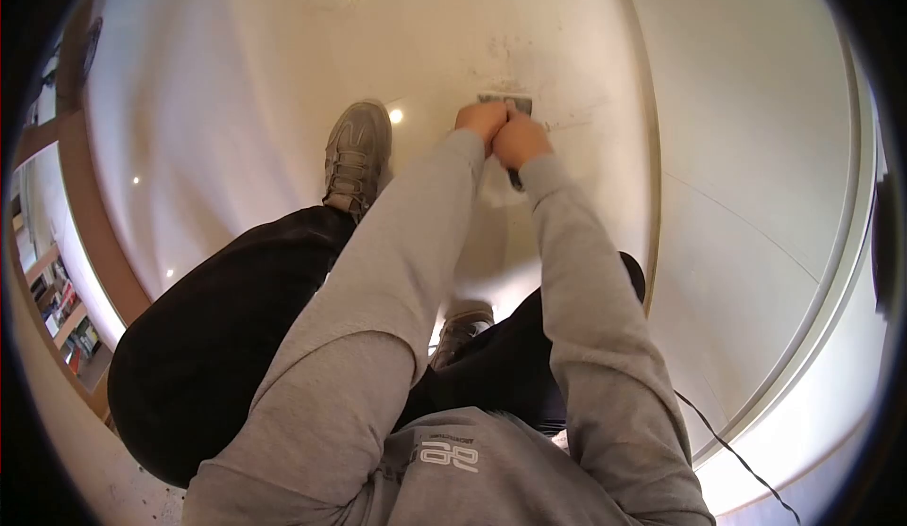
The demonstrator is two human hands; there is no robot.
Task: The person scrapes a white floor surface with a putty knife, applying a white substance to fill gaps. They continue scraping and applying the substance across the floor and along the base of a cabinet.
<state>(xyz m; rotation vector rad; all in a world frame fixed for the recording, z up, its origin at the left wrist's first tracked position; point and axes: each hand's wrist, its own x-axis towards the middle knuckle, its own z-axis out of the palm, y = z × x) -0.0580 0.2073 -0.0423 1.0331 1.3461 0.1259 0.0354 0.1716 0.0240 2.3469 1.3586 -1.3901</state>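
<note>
A scraper [520, 105] with a wide, flat dark head is pressed against the glossy pale floor [425, 35]. My right hand [521, 141] is closed around its handle, and the dark handle end sticks out below the fist. Beside it my left hand [480, 120] is closed too, against the head and upper handle; its fingertips are mostly hidden. The two hands touch each other. Just beyond the scraper head, dark smudges [510, 59] and small specks mark the floor.
My shoe [359, 153] stands left of the hands, and my other shoe [461, 330] is tucked under me. A pale panel [756, 148] with a raised edge runs along the right. Wooden framing [90, 205] stands at left. A black cable [737, 455] hangs at lower right.
</note>
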